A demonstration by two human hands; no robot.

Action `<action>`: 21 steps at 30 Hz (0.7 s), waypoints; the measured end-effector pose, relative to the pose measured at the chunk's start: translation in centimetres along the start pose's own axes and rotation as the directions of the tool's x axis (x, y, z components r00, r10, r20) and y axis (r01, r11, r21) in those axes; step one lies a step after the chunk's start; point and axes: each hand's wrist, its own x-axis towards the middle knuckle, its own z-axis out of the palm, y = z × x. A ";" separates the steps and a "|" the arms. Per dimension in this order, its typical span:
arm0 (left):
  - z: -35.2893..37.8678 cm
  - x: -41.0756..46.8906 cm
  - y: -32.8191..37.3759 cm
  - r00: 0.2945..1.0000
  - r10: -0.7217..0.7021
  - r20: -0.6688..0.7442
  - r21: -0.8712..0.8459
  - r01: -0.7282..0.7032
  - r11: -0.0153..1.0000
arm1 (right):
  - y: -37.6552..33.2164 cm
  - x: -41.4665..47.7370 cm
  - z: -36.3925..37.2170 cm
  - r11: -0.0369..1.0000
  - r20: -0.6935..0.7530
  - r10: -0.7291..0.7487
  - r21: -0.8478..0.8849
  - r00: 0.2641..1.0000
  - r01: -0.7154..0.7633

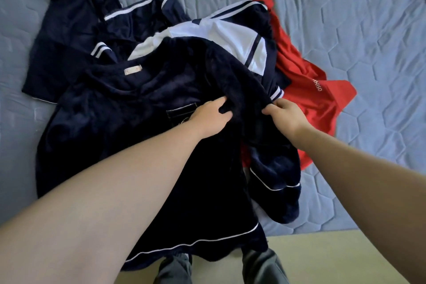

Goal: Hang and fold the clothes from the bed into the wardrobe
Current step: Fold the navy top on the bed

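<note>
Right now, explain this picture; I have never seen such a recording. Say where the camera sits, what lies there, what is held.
No machine: a person works with bare hands. The picture comes from a camera worn on the head, looking down. A bed with a grey-blue quilted cover carries a heap of clothes: a navy top in front, a white-and-navy garment behind it, a red shirt at the right. The left hand and the right hand both grip a fold of the navy top.

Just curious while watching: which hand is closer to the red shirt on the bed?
Right. The right hand pinches the navy top just beside the red shirt. The left hand grips a fold of it farther left, by the pocket.
</note>
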 end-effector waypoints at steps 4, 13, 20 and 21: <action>0.2 0.8 2.7 0.999 -0.039 0.000 0.088 0.039 0.995 | -1.8 -1.6 -1.5 0.977 -0.124 -0.126 0.156 0.984 0.145; -1.4 2.0 9.5 0.965 -0.152 0.213 -0.731 0.261 0.631 | -5.5 -3.7 -3.5 0.779 0.380 -0.071 0.598 0.922 -0.187; -2.0 2.0 6.8 0.962 -0.271 -0.020 -0.504 0.224 0.834 | -2.1 -5.1 -0.3 0.919 0.749 -0.030 0.281 0.662 -0.276; -2.2 1.9 5.8 0.951 -0.302 -0.068 -0.449 0.241 0.860 | -1.7 -4.8 0.1 0.943 0.681 -0.003 0.246 0.732 -0.225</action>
